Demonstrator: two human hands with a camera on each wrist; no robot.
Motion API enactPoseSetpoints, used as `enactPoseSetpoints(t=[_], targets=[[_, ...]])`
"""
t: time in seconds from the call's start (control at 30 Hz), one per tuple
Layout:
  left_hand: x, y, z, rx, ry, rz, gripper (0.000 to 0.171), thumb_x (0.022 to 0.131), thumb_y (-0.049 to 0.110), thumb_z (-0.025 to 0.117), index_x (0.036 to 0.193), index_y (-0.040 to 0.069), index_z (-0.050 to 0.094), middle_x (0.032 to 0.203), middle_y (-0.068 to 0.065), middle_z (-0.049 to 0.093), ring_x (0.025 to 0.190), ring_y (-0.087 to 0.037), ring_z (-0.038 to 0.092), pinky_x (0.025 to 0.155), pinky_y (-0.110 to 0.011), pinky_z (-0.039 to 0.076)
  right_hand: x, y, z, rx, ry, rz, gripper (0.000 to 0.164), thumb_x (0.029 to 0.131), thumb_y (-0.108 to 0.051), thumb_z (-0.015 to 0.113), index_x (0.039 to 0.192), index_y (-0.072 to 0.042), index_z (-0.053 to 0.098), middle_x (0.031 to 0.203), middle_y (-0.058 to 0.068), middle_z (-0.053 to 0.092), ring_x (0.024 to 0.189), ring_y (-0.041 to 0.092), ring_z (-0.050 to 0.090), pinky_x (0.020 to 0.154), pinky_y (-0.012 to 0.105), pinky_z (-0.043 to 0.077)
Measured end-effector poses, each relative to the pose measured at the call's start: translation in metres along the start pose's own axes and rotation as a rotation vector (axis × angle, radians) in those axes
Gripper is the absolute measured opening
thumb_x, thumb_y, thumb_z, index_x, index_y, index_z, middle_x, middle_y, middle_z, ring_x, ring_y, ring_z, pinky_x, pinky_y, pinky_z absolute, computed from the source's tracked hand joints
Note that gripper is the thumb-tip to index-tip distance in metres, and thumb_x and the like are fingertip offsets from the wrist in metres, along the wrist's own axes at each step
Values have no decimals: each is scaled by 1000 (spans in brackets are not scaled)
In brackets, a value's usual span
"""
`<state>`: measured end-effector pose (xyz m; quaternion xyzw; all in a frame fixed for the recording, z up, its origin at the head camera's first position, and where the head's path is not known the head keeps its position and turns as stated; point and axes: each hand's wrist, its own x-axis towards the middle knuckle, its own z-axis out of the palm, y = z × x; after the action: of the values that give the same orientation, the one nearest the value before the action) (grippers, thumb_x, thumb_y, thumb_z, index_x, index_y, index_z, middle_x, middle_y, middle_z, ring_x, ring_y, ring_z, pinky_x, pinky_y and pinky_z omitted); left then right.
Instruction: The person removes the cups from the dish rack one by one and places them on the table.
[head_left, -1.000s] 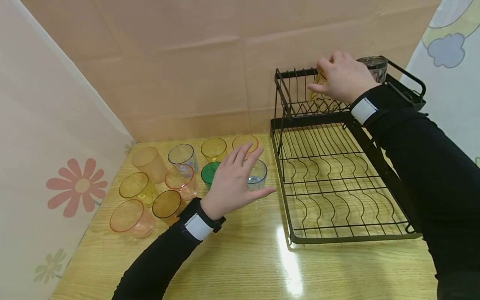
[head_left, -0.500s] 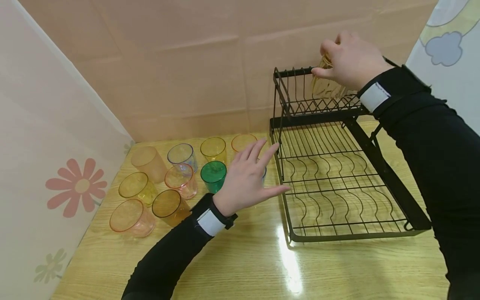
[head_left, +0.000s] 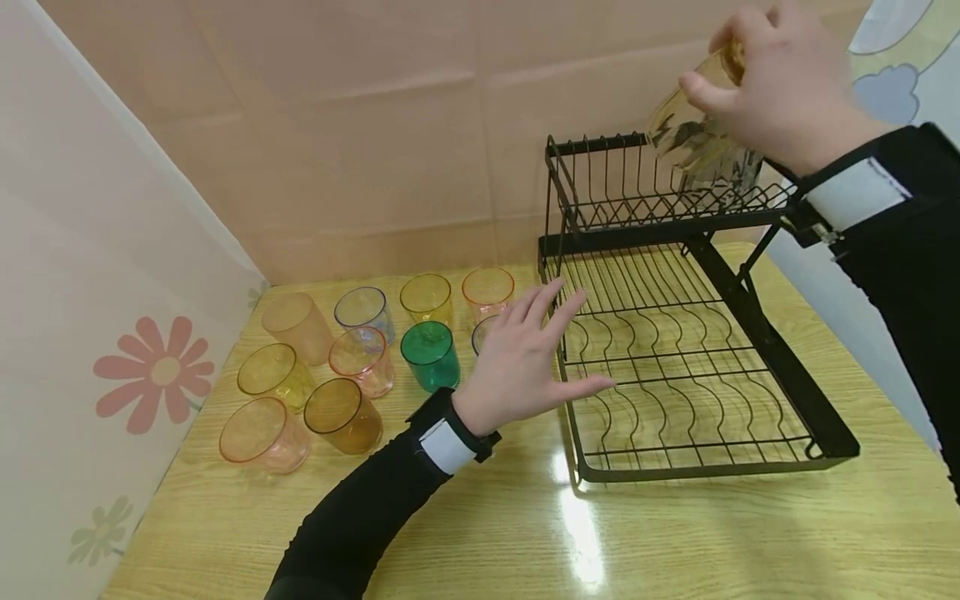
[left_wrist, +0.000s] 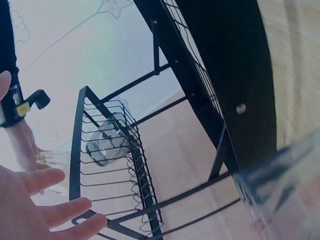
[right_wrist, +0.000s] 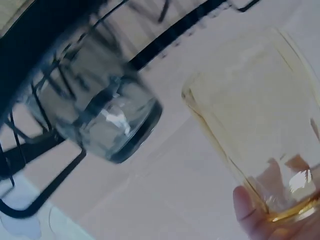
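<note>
My right hand (head_left: pixel 795 83) pinches a pale yellow drinking glass (head_left: pixel 686 125) by its thick base, seen close up in the right wrist view. The glass (right_wrist: pixel 255 115) hangs tilted above the upper tier of a black wire dish rack (head_left: pixel 675 233), its mouth pointing away from my palm. A grey glass (right_wrist: pixel 117 115) stands in that upper tier, partly hidden in the head view. My left hand (head_left: pixel 521 362) holds nothing. Its fingers are spread near the rack's left edge, and it partly covers a blue-rimmed glass (head_left: pixel 480 335) on the table.
Several coloured glasses stand on the wooden table to the left, among them a green glass (head_left: pixel 431 358), an amber glass (head_left: pixel 345 417) and a pink glass (head_left: pixel 262 437). The rack's lower tier (head_left: pixel 675 375) reaches towards me. A cloth backdrop (head_left: pixel 360 150) hangs behind.
My right hand has risen and moved right with the yellow glass, which is now tilted and above the upper tier. My left hand has shifted right, uncovering the green glass.
</note>
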<state>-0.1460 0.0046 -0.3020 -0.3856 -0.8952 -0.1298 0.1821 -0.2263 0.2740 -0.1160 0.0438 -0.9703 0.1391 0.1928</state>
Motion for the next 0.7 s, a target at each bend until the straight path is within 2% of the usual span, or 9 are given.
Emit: enactPoseSetpoints(t=[0.1,0.17,0.27,0.37,0.5,0.6,0.7], targets=[[2,3,2,-25,18,7,99,78,73,60,152,16,31,152,-16,33,137,-30,34,106,-49,34,-15,1,-3,147,104,28,45,95,-34,51,123,1,46,99,4,35,86,22,35,70,32,26],[3,6,3,-69,17,-5,98,78,71,62,152,15,31,152,-16,33,137,-29,35,105,-48,36,-27,1,-3,244,164,34,31,95,-32,53,115,-9,52,97,-8,34,82,10,34,70,26,26],[3,10,4,-184,-12,-58,95,80,67,64,153,18,28,155,-13,29,137,-28,35,101,-49,41,-48,0,-1,376,208,43,12,95,-26,56,105,-26,51,98,-16,36,84,0,33,69,21,29],[3,16,4,-338,-62,-128,93,83,64,64,155,23,22,158,-7,23,138,-27,33,96,-50,44,-70,-1,4,483,226,73,19,95,-20,55,106,-34,49,103,-16,41,89,2,37,72,19,33],[3,21,3,-507,-102,-175,90,87,59,62,156,25,16,160,1,16,142,-22,25,99,-55,40,-96,-2,19,623,289,49,19,94,-16,52,107,-30,54,102,-9,48,85,7,43,68,17,36],[3,24,3,-644,-94,-181,86,90,52,62,156,26,14,160,3,15,144,-18,19,104,-58,30,-111,-5,34,730,320,24,20,95,-12,49,106,-25,59,99,-4,51,80,10,44,67,19,35],[4,29,4,-807,-58,-200,82,92,45,61,156,27,14,159,4,19,141,-16,24,105,-55,32,-124,-9,49,860,314,33,21,97,-11,46,110,-18,60,98,1,52,83,12,46,71,19,36]])
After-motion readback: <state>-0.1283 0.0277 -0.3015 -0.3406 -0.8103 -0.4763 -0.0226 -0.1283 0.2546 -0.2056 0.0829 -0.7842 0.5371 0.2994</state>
